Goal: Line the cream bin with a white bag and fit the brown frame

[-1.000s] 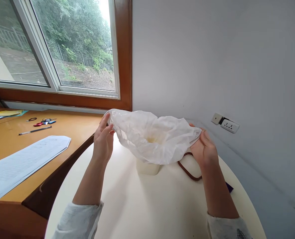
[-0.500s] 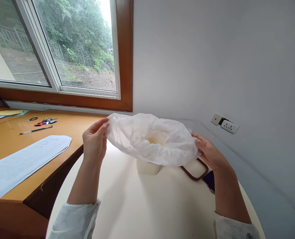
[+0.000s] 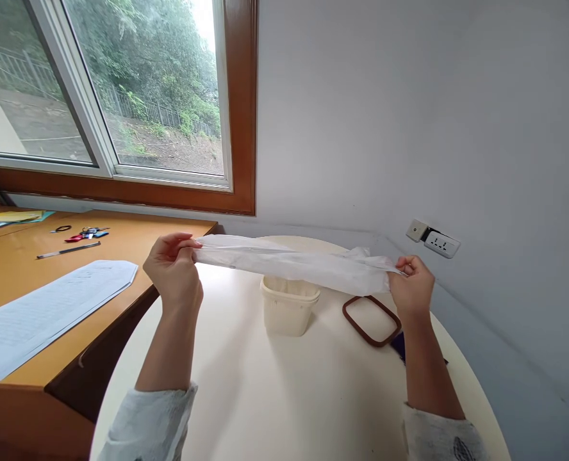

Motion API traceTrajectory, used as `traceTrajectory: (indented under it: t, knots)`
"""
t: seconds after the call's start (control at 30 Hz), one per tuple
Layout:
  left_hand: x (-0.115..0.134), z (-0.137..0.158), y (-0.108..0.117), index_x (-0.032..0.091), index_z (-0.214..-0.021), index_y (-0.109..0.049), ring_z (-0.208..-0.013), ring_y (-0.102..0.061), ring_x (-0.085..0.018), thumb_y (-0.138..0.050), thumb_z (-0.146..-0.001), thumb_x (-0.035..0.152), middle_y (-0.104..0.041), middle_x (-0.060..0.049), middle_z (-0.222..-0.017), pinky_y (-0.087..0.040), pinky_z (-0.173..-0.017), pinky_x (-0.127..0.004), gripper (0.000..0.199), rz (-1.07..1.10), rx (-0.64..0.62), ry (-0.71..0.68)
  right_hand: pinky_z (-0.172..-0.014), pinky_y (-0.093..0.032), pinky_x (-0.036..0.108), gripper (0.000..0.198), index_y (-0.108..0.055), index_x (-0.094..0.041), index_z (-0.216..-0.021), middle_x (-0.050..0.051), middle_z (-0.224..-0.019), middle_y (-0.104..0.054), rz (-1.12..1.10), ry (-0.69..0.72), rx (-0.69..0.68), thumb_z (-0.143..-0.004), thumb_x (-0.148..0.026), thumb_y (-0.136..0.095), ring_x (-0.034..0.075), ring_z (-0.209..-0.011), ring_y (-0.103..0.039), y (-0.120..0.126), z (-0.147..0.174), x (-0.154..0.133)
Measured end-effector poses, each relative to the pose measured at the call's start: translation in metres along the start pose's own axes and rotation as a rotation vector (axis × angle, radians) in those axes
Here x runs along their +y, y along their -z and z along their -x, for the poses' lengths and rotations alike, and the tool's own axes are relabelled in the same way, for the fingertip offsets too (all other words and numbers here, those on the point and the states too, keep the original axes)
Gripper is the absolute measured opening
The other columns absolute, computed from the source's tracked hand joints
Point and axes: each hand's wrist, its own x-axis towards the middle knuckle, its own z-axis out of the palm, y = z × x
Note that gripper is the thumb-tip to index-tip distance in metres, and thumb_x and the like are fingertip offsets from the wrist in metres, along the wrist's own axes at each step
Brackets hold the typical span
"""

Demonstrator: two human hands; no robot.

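A white plastic bag (image 3: 289, 264) is stretched flat between my two hands, its mouth drawn into a long band. My left hand (image 3: 175, 266) is closed on the bag's left end. On the right, the other end is pinched in my right hand (image 3: 412, 283). Below and behind the bag stands a small cream plastic bin (image 3: 288, 312) on the white round table (image 3: 284, 397); the bag covers part of its rim. A brown rounded rectangular ring (image 3: 375, 342) lies on the table to the right of the bin. Beside it, a dark purple item (image 3: 398, 346) is partly hidden by my right forearm.
A wooden desk (image 3: 135, 225) on the left holds papers (image 3: 58, 314), a pen (image 3: 68, 250), keys (image 3: 92, 233) and a black ring (image 3: 63, 228). A window (image 3: 145, 89) is above it. The wall (image 3: 409, 115) carries a socket (image 3: 442, 244).
The bag's mouth, wide open before, is now pulled taut and nearly closed. My hands have spread farther apart, and more of the bin and brown ring shows.
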Motion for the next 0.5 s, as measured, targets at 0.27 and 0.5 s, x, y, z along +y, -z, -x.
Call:
traceTrajectory:
  t: [0.27,0.5]
  knots:
    - [0.0006,0.0005,0.0022,0.017,-0.081,-0.061,-0.060,-0.052,-0.011,-0.048,-0.059,0.002,-0.058,0.003,-0.061,-0.037,-0.058,-0.025,0.030,-0.136,0.065,-0.049,-0.041,-0.020,0.022,0.025,-0.037,-0.022,-0.060,-0.010,-0.044,-0.027,0.079,0.096,0.086,-0.061,-0.028,-0.062,0.007,-0.042,-0.020,0.0028,0.0051,-0.0094]
    - [0.0072,0.0013,0.0001,0.015,-0.071,-0.059,-0.052,-0.048,-0.010,-0.053,-0.057,0.004,-0.055,0.003,-0.056,-0.029,-0.044,-0.022,0.019,0.018,0.077,0.077,-0.043,-0.018,0.023,0.022,-0.035,-0.022,-0.057,-0.009,-0.047,-0.021,0.099,0.146,0.087,-0.062,-0.022,-0.057,0.007,-0.045,-0.018,0.0050,0.0062,-0.0105]
